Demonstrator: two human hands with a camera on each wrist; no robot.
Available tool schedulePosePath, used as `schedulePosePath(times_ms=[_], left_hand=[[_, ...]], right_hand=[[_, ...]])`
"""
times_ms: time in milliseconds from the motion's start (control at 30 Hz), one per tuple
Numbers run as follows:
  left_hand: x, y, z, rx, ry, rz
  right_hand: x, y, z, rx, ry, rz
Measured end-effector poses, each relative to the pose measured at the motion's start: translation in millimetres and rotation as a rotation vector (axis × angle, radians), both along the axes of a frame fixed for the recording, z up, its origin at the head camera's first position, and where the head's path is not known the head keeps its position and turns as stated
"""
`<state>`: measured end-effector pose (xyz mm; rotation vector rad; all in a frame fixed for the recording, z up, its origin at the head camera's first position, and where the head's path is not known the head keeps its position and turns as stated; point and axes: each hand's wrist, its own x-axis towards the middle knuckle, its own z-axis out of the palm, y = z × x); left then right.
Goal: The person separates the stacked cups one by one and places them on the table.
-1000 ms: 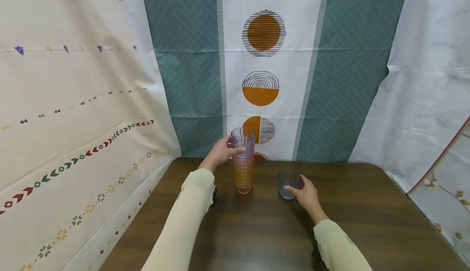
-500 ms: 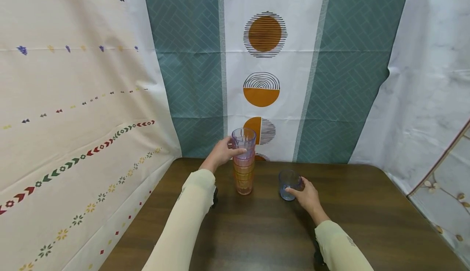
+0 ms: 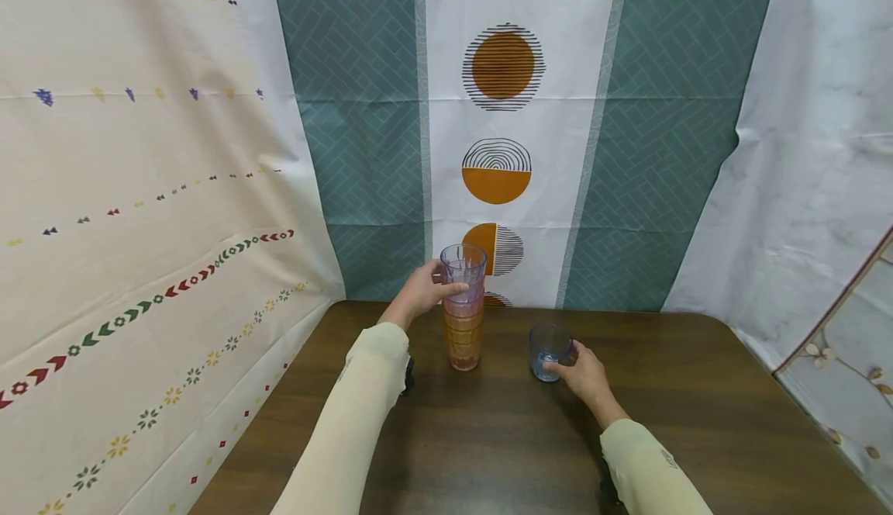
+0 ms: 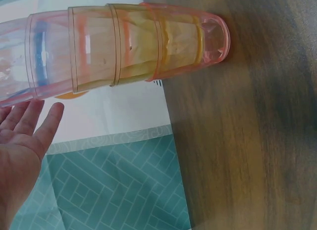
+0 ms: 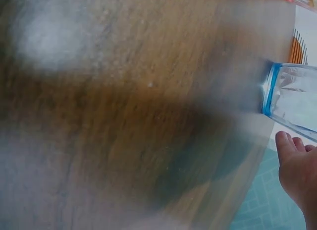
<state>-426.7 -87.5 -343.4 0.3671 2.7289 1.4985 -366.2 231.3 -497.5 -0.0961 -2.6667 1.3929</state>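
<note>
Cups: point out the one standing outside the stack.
The blue cup at the right hand; it stands alone, while the others are nested in a stack.

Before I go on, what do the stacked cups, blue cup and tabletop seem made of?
Stacked cups: glossy plastic or glass; tinted walls show nested layers through. Blue cup: likewise plastic or glass, transparent and shiny. Tabletop: wood or laminate, satin; brown grain, soft reflections.

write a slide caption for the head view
Left hand grips a tall stack of tumblers; right hand grips a lone blue tumbler.
</note>
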Motion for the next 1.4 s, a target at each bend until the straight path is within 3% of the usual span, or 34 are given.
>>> schedulePosePath(times_ms=[233, 600, 1033, 1200, 1400], left_hand=[[0.6, -0.2, -2.0, 0.028, -0.005, 0.011], [-2.5, -2.9, -9.6, 0.077, 0.002, 0.008], [-5.9, -2.6, -20.5, 0.155, -0.009, -0.031], [-6.5, -0.1, -24.6, 0.196, -0.018, -0.046], [-6.6, -0.4, -29.0, 0.204, -0.020, -0.046]], right_hand=[[1.1, 9.0, 7.6, 0.025, 0.000, 0.016], [-9.9, 7.1, 50.5, 0.067, 0.097, 0.013], [-22.0, -38.5, 110.3, -0.016, 0.177, 0.108], [-25.7, -57.7, 124.8, -0.041, 0.217, 0.147], [-27.1, -81.5, 138.4, -0.079, 0.205, 0.199]])
